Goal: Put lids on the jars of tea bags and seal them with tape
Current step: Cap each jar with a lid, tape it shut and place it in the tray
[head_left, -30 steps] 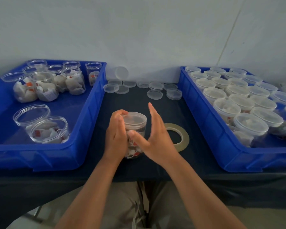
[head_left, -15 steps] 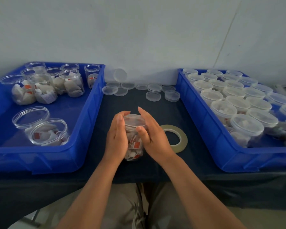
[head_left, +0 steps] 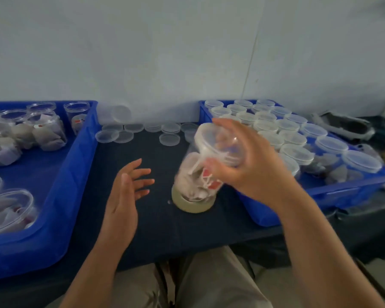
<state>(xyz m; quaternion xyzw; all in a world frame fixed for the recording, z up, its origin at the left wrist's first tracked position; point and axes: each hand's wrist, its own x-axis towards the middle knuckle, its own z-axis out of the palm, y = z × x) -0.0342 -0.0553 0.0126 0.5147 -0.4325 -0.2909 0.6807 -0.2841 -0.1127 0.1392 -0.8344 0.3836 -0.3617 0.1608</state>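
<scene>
My right hand (head_left: 247, 165) grips a clear lidded jar of tea bags (head_left: 206, 161), lifted and tilted, its lid pointing up and left. The jar is blurred by motion and hangs over the roll of tape (head_left: 193, 204) lying flat on the dark table. To the left of the jar my left hand (head_left: 125, 194) hovers with fingers spread, holding nothing. Loose clear lids (head_left: 169, 138) lie at the back of the table.
A blue bin (head_left: 76, 165) on the left holds several uncapped jars of tea bags (head_left: 46, 130). A blue bin (head_left: 320, 192) on the right holds several lidded jars (head_left: 296, 152). A dark object (head_left: 347, 127) lies at the far right. A white wall stands behind.
Both hands held the jar upright on the table before. Now my left hand has let go, and my right hand has lifted the jar and carried it right, above the tape roll.
</scene>
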